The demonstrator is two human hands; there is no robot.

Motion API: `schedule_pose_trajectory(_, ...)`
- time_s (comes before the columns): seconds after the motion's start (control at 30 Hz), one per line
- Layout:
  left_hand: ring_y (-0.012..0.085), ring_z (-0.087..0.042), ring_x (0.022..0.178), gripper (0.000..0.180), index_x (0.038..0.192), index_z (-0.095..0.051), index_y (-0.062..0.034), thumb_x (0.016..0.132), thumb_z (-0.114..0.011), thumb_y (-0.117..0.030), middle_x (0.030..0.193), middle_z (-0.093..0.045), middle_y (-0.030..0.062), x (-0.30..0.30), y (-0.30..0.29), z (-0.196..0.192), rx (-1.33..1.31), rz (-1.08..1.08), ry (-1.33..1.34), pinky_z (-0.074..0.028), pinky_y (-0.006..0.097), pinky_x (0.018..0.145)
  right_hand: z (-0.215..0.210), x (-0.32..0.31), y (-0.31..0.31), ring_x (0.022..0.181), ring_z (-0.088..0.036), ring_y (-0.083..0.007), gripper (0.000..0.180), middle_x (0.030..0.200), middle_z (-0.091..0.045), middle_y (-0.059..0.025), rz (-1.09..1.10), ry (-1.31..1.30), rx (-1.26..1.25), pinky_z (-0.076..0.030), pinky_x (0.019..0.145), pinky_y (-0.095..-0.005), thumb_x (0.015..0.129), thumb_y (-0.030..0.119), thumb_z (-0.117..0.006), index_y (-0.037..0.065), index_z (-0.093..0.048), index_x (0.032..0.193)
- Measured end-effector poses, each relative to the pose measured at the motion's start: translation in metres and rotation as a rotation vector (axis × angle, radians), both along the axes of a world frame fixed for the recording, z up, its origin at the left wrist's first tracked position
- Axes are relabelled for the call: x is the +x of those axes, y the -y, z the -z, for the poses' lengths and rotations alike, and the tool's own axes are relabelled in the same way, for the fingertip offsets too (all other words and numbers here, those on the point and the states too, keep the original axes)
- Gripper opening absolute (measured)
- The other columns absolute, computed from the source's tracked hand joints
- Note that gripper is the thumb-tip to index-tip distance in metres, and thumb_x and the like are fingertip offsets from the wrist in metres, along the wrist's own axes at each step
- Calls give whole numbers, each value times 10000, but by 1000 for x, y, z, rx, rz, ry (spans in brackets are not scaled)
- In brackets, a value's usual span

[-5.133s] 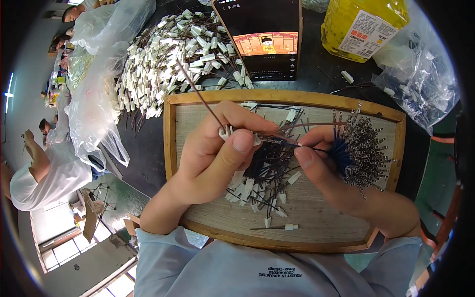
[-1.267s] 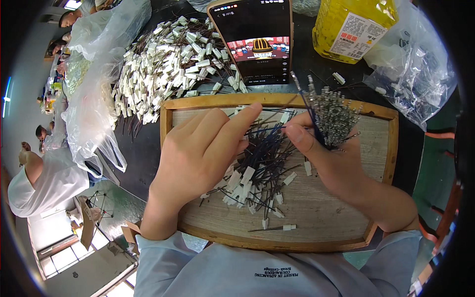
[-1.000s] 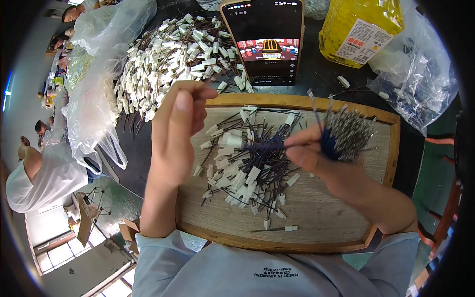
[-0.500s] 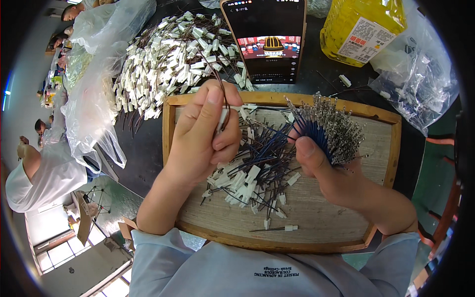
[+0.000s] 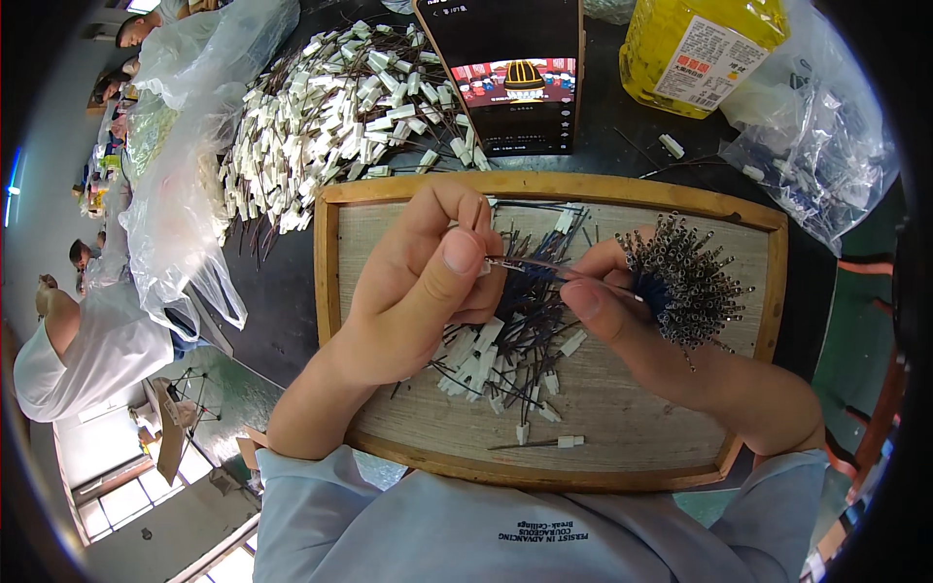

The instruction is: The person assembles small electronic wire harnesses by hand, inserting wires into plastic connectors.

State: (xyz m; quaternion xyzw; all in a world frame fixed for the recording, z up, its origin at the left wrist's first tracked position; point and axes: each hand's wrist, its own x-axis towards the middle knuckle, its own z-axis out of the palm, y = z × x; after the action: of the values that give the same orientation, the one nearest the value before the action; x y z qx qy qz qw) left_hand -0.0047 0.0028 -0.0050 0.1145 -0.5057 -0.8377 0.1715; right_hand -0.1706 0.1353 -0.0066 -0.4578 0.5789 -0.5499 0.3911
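Dark tabletop (image 5: 282,291) spreads under everything, with clear plastic bags (image 5: 185,194) slumped at the far left and other people bent over work beyond them. Next to the bags lies a heap of white-tipped wires (image 5: 330,107). Nearer sits a shallow wooden tray (image 5: 326,272) holding a loose scatter of dark wires with white connectors (image 5: 505,350). Over the tray's middle, the left hand (image 5: 418,291) is pinched shut, thumb against fingers, on the end of a thin wire (image 5: 530,264). That wire runs right, straight into the right hand (image 5: 622,311), which closes thumb and forefinger on it and also grips a bundle of metal-tipped wires (image 5: 685,282) fanning out to the right. The hands nearly touch. Beyond the tray a phone (image 5: 510,73) stands propped, then a yellow bottle (image 5: 695,49), and another bag of parts (image 5: 816,146) at the far right.
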Motion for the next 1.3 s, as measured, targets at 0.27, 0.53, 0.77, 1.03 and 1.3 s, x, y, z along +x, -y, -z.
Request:
schedule_pose_trajectory(0.27,32,-256,513,306,939,-338,-107,940,-492,-371,667,-401,-18,-5,-11,-9,-83,-126,174,-205,191,465,-11,1,0,642,-609,-72,126,739,-662,-67,9,182,159,-493,565,-203,743,24,-734,-27,-654,825)
schedule_pose_trajectory(0.53,44,-335,620,175,1009,-385,-82,966,-465,-232,808,-416,-19,3,-2,-3,-42,5,61,-274,183,542,-9,3,-1,654,-604,-65,127,740,-654,-58,-10,265,213,-485,560,-198,739,27,-727,-27,-648,822)
schedule_pose_trajectory(0.77,30,-348,631,157,1001,-385,-54,960,-475,-176,797,-424,-21,2,-4,-4,-190,-27,110,-303,179,557,4,5,0,665,-599,-66,117,761,-658,-58,0,329,117,-485,580,-205,754,26,-712,-26,-651,839)
schedule_pose_trajectory(1.03,65,-448,612,144,977,-409,-15,916,-527,-69,748,-493,18,0,-15,-9,-579,12,247,-373,215,554,6,5,0,652,-594,-61,135,747,-660,-46,-56,111,-5,-466,552,-220,786,54,-712,3,-668,903)
schedule_pose_trajectory(1.3,180,-537,555,172,965,-444,-5,874,-581,-57,708,-550,79,0,-20,-1,-733,-34,259,-412,272,524,14,3,3,655,-596,-72,147,752,-662,-55,-143,133,-133,-468,562,-238,823,87,-682,1,-660,941)
